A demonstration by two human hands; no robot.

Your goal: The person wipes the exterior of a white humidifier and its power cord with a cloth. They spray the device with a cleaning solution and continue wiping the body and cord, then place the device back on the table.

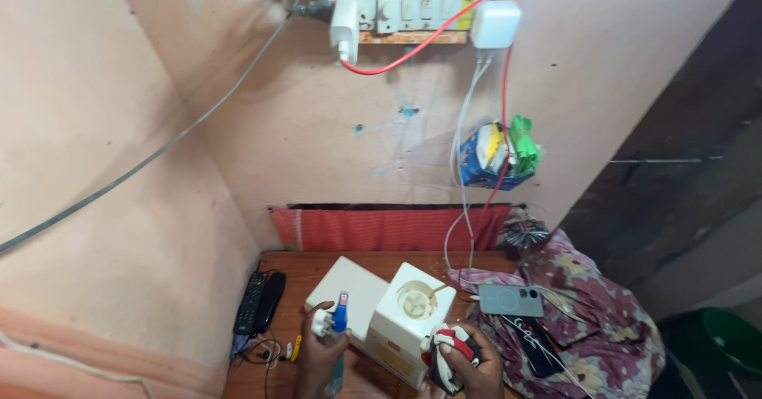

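Spray bottle (339, 331) upright, nozzle up, left hand (317, 355) gripping

Two hands: left hand (317, 359), right hand (472, 363). One spray bottle (339, 327), lower centre. One white appliance (405, 319). Two phones (510, 300) at lower right. One remote (252, 302), lower left. Two white chargers (344, 26) at the top.

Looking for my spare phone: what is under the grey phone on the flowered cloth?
The grey phone lies on the flowered cloth, with white cables beside it. A dark phone lies just in front, not under it. Anything directly beneath is covered.
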